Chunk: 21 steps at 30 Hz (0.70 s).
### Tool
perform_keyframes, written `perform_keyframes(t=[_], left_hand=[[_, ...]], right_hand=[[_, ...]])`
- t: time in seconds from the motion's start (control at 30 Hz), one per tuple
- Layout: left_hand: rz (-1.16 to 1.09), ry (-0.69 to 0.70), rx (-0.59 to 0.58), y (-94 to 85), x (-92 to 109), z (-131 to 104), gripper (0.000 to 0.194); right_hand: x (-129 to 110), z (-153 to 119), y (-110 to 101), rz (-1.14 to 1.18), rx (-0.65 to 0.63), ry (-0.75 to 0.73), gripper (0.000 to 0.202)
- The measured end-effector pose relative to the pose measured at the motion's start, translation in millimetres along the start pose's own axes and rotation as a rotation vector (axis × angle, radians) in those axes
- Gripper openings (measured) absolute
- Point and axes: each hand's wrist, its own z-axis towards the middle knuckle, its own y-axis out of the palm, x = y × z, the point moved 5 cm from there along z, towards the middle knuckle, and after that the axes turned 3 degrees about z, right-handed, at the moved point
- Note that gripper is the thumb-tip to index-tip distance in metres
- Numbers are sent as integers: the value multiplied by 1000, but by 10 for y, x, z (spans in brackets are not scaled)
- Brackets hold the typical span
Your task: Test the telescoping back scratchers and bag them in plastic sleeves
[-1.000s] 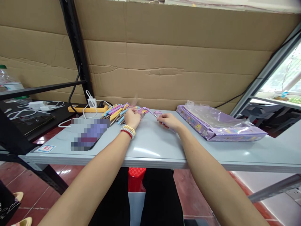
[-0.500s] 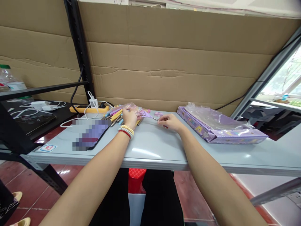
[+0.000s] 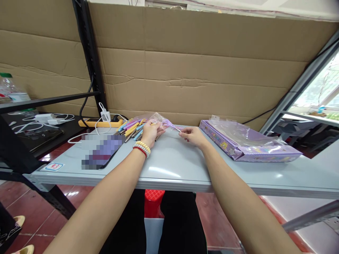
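Observation:
My left hand [image 3: 151,133] is closed on a crinkled clear plastic wrapper [image 3: 158,118], beside a pile of slim sticks [image 3: 131,129] with coloured handles and metal ends. A slim purple stick [image 3: 169,123] reaches out of the wrapper to the right. Between the thumb and fingers of my right hand [image 3: 191,135] is the metallic end of that stick, pinched just above the table. The exact kind of stick is too small to make out. Small pink-purple pieces lie on the table behind, partly covered.
On the right lies a purple printed box [image 3: 238,144] with clear plastic in it. A phone [image 3: 106,151], partly blurred out, lies at the left, near a yellow power strip [image 3: 100,123] with a white charger [image 3: 105,115]. Cardboard [image 3: 185,70] stands behind the table [image 3: 174,165].
My left hand has shifted slightly right and turned, and the plastic wrapper has moved right and up with it. The purple stick's metal end and my right fingers have risen a little.

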Motion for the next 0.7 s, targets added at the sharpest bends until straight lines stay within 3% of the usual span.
perform_keyframes(t=[0.17, 0.7], left_hand=[[7, -42, -29, 11, -19, -22, 14], [279, -72, -190, 99, -137, -62, 14]], right_hand=[[-54, -20, 80, -7, -59, -60, 37], [-212, -73, 239, -57, -11, -196, 35]])
